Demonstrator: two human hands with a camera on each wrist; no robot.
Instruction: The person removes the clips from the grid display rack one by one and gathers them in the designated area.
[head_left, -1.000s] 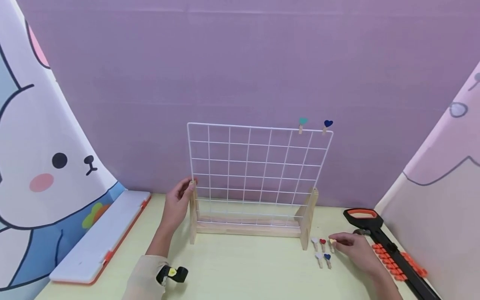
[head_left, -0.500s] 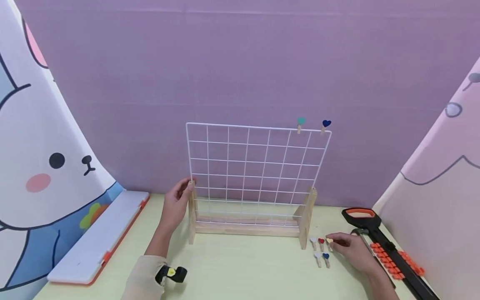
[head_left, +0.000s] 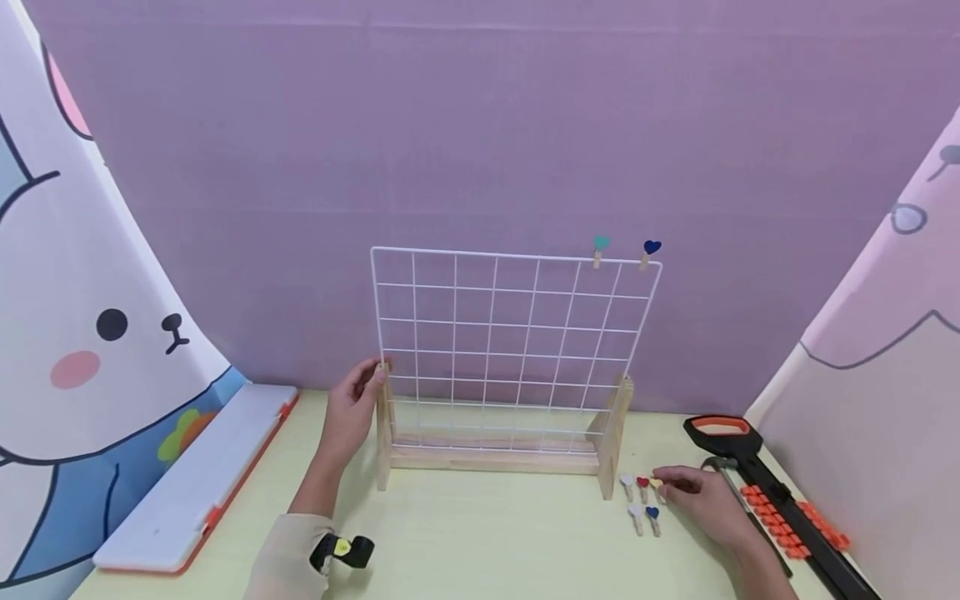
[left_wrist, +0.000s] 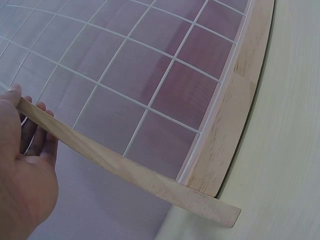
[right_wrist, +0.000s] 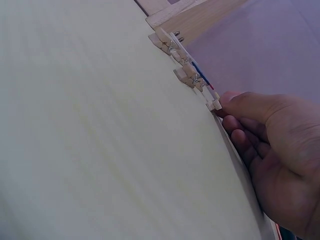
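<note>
In the head view a white wire grid (head_left: 510,323) stands upright in a wooden stand (head_left: 495,461). My left hand (head_left: 351,412) grips the top of the stand's left upright, thumb on one side and fingers behind; the left wrist view shows this upright (left_wrist: 135,170) up close. Low at the right, my right hand (head_left: 701,500) pinches a yellow-heart clothespin (head_left: 657,483) at the table; its fingers partly hide it. Beside it lie mini clothespins with a red heart (head_left: 642,485), a blue heart (head_left: 652,517) and pale hearts (head_left: 627,482). Teal-heart (head_left: 601,250) and dark-blue-heart clothespins (head_left: 649,252) clip the grid's top bar.
A black-and-orange tool (head_left: 780,492) lies along the right edge, with a thin metal tool (head_left: 723,463) next to it. A flat white case (head_left: 198,479) with an orange rim lies at the left. A purple cloth (head_left: 480,125) hangs behind the grid.
The head view has shifted very slightly. My right fingertips stay at the yellow-heart clothespin, which has tipped a little leftward. My left hand keeps its place on the stand.
</note>
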